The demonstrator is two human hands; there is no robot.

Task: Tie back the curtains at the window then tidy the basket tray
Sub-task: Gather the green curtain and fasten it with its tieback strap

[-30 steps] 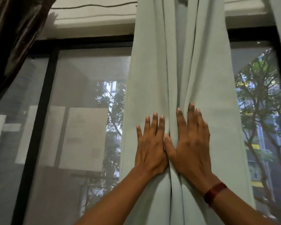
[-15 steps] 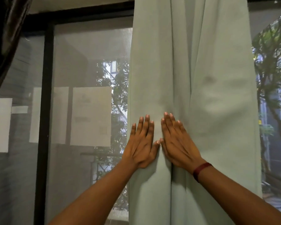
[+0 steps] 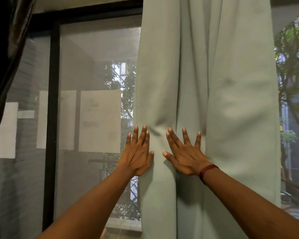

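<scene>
A pale green curtain [image 3: 214, 83] hangs in loose vertical folds down the middle and right of the window. My left hand [image 3: 138, 152] lies flat on the curtain's left edge with straight fingers pointing up. My right hand [image 3: 185, 152] presses flat on the folds just beside it, fingers spread, with a dark red band on the wrist. The two thumbs are a small gap apart. Neither hand grips the cloth. No tie-back or basket tray is in view.
A dark brown curtain [image 3: 9, 49] hangs at the far left. A black window frame post [image 3: 52, 118] stands between it and the mesh screen [image 3: 97, 75]. Trees and buildings show through the glass on the right.
Both hands have slid down the curtain and moved slightly apart; the right hand's fingers have spread. The view has tilted downward.
</scene>
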